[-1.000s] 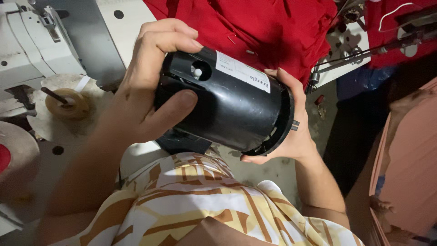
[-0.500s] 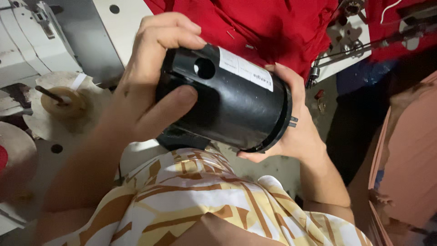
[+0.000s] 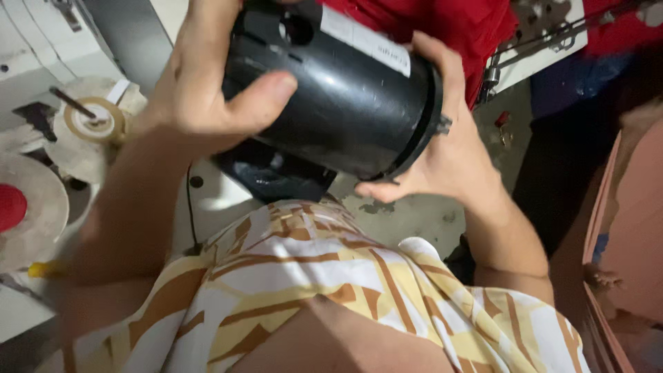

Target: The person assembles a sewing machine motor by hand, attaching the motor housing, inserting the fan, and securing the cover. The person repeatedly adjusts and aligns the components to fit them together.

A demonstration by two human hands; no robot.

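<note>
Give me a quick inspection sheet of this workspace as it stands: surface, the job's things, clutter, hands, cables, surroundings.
Surface: stained grey floor below the hands; white machine table at left.
Job's things: black cylinder with a white label and a round hole, held tilted in the air.
Clutter: red cloth behind the cylinder; thread spool and red disc at left.
Hands: left hand wraps the cylinder's upper end, thumb across the side; right hand cups the flanged end.
Cables: thin dark wire down the table edge.
Surroundings: white sewing machine top left; pink board at right.
</note>
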